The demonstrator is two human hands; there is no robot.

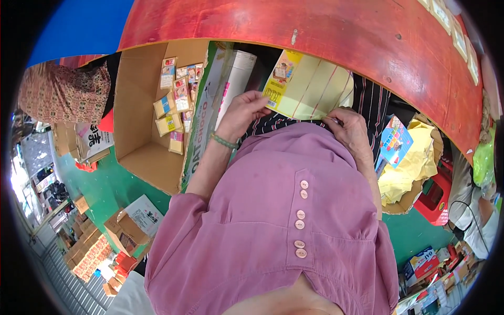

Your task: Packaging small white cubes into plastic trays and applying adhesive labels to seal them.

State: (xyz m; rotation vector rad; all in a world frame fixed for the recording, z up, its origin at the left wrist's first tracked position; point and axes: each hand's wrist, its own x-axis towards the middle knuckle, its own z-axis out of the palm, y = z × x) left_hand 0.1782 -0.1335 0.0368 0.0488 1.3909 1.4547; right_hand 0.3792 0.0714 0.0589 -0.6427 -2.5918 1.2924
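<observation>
Both my hands hold a stack of flat yellow packets (310, 89) with pink stripes and a printed card on top, in front of my pink buttoned shirt. My left hand (242, 111), with a green bead bracelet at the wrist, pinches the packets' left edge. My right hand (349, 128) grips their lower right edge, just above a dark striped cloth on my lap.
A large open cardboard box (137, 105) at my left holds several small packets (176, 100). A red table (336, 31) curves overhead. A box of yellow paper (412, 163) and a red case stand at my right. Another person in patterned cloth (65, 92) is far left.
</observation>
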